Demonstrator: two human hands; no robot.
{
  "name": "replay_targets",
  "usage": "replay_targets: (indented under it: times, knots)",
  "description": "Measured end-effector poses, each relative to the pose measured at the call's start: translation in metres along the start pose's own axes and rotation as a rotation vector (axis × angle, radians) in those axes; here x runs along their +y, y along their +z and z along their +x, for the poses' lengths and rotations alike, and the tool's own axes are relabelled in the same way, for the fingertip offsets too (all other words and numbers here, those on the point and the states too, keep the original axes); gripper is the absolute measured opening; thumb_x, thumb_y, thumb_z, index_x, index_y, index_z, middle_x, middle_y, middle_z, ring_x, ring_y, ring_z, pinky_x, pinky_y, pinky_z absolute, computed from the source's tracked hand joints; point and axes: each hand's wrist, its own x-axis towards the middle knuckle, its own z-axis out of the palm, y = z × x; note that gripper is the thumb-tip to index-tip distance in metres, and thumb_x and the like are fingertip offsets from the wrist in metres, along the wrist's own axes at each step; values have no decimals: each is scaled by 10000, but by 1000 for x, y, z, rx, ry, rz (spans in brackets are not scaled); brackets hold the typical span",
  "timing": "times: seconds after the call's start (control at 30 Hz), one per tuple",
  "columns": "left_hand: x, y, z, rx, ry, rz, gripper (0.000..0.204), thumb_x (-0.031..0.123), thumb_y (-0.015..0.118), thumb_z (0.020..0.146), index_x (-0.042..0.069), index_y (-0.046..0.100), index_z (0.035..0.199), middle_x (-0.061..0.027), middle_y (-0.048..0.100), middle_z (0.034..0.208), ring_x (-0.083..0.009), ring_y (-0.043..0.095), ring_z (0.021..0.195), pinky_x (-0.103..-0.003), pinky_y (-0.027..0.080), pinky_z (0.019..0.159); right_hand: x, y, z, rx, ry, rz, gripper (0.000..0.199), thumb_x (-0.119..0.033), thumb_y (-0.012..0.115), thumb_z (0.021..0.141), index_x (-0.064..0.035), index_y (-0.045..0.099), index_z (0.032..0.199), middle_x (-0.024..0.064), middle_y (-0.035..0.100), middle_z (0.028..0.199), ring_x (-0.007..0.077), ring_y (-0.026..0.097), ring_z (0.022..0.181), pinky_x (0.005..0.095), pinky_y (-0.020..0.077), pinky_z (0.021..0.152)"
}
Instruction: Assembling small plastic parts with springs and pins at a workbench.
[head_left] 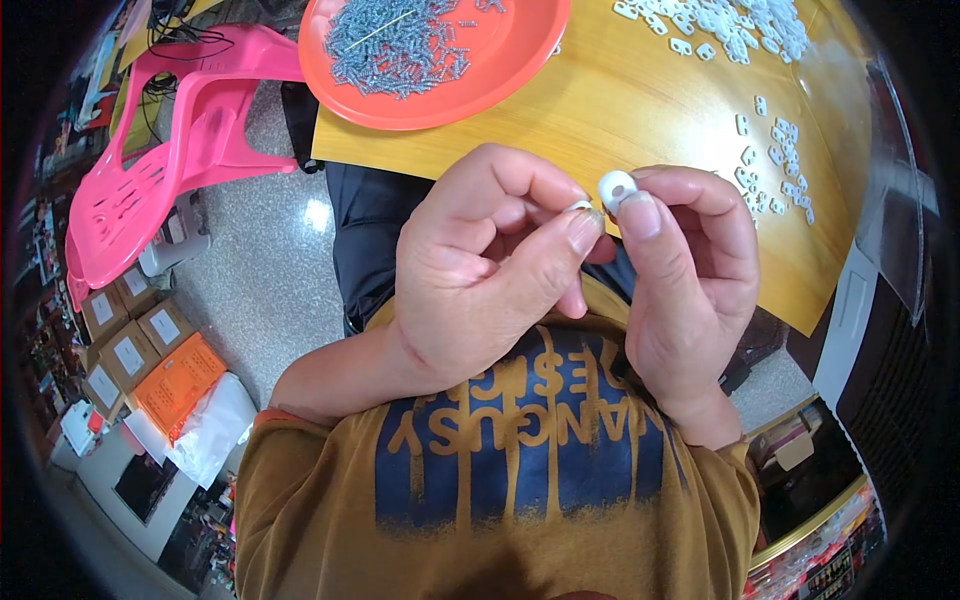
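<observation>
My right hand [690, 290] pinches a small white plastic piece [616, 187] between thumb and forefinger, held up in front of my chest. My left hand [490, 270] is curled close beside it, its thumb and fingertips pressed on the left end of the same piece, where a small bit shows at the fingertips. Both hands hover over the near edge of a yellow wooden table [640, 110]. An orange round tray [440, 95] with several small grey metal screws [395, 45] sits at the table's far left.
Several loose white plastic pieces [775, 165] lie scattered on the table's right side, with a bigger heap [740, 25] at the far edge. A pink plastic chair [170, 150] stands to the left. Cardboard boxes [125, 340] and an orange box [178, 385] sit on the floor.
</observation>
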Motion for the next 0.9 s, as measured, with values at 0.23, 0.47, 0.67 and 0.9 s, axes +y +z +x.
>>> replay_targets:
  times: [0.23, 0.47, 0.67, 0.9]
  knots:
    - [2, 1, -1, -4, -24, -26, 100, 22, 506, 827, -9, 449, 903, -66, 575, 757, -42, 532, 553, -151, 442, 470, 1, -4, -3, -75, -92, -232, 117, -12, 520, 821, 12, 497, 933, 73, 538, 883, 110, 530, 775, 220, 461, 657]
    - [5, -3, 0, -71, -59, -46, 137, 22, 481, 843, -24, 432, 961, -79, 573, 816, -60, 547, 602, -166, 457, 534, 3, -2, -2, -20, -109, -123, 150, 50, 543, 787, 39, 530, 937, 79, 541, 852, 98, 502, 752, 198, 409, 671]
    - [5, -9, -2, -145, -68, -16, 285, 14, 464, 854, -43, 388, 1123, -83, 570, 857, -72, 558, 647, -174, 461, 582, -1, -8, 0, -125, -101, -253, 126, -15, 490, 832, 18, 499, 953, 98, 517, 915, 106, 514, 774, 219, 441, 691]
    - [6, -13, -1, -222, -64, 126, 386, -16, 452, 852, -13, 369, 1228, -75, 580, 880, -84, 579, 670, -177, 465, 588, -2, -7, 2, -119, -96, -235, 119, 16, 520, 804, 26, 523, 923, 94, 532, 880, 115, 510, 771, 218, 418, 684]
